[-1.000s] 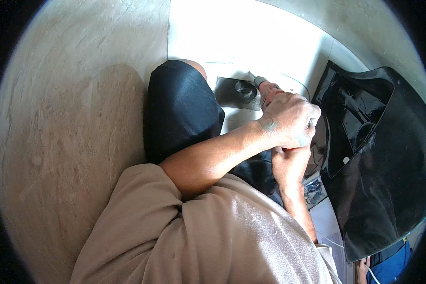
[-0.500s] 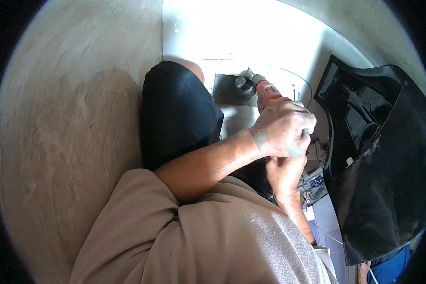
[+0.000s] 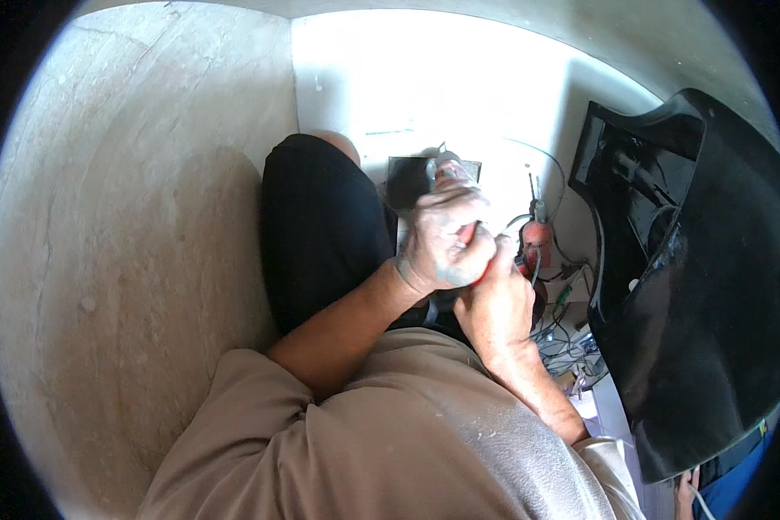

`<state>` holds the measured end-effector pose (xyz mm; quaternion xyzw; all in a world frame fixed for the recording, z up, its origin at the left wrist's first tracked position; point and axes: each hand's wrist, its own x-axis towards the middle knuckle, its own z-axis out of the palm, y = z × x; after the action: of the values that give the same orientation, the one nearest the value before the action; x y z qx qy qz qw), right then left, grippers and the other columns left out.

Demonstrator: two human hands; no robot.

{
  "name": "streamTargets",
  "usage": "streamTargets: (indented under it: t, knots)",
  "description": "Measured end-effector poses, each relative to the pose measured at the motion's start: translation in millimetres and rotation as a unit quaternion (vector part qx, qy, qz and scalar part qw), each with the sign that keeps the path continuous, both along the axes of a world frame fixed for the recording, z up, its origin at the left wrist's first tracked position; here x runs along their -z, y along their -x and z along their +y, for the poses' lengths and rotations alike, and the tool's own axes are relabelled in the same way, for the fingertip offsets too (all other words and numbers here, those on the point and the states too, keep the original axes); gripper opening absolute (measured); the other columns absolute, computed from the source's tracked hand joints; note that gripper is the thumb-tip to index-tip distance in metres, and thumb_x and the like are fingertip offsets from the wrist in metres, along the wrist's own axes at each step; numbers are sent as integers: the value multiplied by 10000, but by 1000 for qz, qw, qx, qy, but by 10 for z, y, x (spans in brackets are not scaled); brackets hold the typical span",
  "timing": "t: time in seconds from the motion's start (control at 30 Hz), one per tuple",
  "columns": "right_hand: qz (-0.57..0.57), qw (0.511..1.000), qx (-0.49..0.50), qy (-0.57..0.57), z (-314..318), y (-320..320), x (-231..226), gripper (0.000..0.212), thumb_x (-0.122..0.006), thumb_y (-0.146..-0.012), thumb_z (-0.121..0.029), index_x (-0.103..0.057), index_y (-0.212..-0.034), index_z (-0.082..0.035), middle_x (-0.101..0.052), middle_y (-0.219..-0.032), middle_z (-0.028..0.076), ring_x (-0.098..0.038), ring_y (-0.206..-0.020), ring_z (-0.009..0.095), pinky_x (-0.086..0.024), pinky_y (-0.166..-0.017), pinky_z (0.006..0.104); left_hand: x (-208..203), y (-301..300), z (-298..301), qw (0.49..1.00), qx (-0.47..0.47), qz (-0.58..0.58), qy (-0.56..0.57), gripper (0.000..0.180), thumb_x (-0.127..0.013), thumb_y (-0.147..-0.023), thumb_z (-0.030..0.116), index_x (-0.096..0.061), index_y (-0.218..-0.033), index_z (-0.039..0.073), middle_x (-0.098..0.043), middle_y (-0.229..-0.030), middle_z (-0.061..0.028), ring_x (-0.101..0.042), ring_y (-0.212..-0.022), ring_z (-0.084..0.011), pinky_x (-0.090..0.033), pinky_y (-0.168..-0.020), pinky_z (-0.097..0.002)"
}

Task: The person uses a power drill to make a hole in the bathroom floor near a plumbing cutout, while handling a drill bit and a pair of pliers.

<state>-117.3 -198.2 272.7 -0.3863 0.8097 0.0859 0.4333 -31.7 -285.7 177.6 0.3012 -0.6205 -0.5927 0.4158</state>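
Right above the lap, left hand (image 3: pixel 445 243) wraps tight round the red-handled screwdriver (image 3: pixel 459 204), tip aimed away at the dark wall box (image 3: pixel 412 178), right hand (image 3: pixel 497 303) gripping just below.

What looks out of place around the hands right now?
Loose wires lie tangled on the white sheet beside the right hand. A big black panel leans askew at the right. Both hands grip a red-handled tool.

A pale, streaked floor (image 3: pixel 130 260) carries everything — a white sheet (image 3: pixel 459 95) lies on it, brightly lit. On the sheet rest a tangle of thin wires (image 3: pixel 568 334) and a large black moulded panel (image 3: pixel 702 303).
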Motion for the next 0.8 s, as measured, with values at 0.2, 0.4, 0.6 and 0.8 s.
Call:
streamTargets:
  t: [0.2, 0.4, 0.6, 0.8]
  knots:
    - [18, 996, 38, 75, 248, 150, 260, 616, -730, -773, -46, -419, -1296, 53, -696, -851, 290, -706, -782, 486, -572, -739, 567, 105, 235, 99, 999, 31, -13, -6, 58, -661, -727, 32, -627, -771, 48, -655, -763, -113, -658, -704, -314, -524, -695, -438]
    - [16, 990, 99, 101, 188, 166, 183, 650, -736, -773, -45, -406, -1324, 59, -694, -855, 300, -695, -784, 502, -566, -750, 576, -28, 355, -3, 997, 63, -33, -9, 74, -654, -705, 16, -663, -770, 51, -643, -727, -91, -634, -669, -293, -503, -689, -405]
    - [12, 990, 119, 72, 262, 123, 206, 671, -750, -768, -41, -410, -1338, 60, -686, -937, 302, -686, -838, 514, -557, -755, 571, 6, 327, 20, 996, 79, -38, -16, 73, -678, -698, 34, -656, -755, 74, -613, -693, -70, -611, -634, -269, -489, -665, -400]
    - [5, 955, 204, 215, 430, 18, 338, 633, -736, -763, 12, -448, -1324, 59, -645, -1087, 320, -660, -1006, 533, -545, -838, 555, 76, 450, 161, 986, 155, -67, 14, 109, -731, -710, 161, -637, -710, 105, -611, -673, -68, -624, -655, -276, -469, -656, -419]
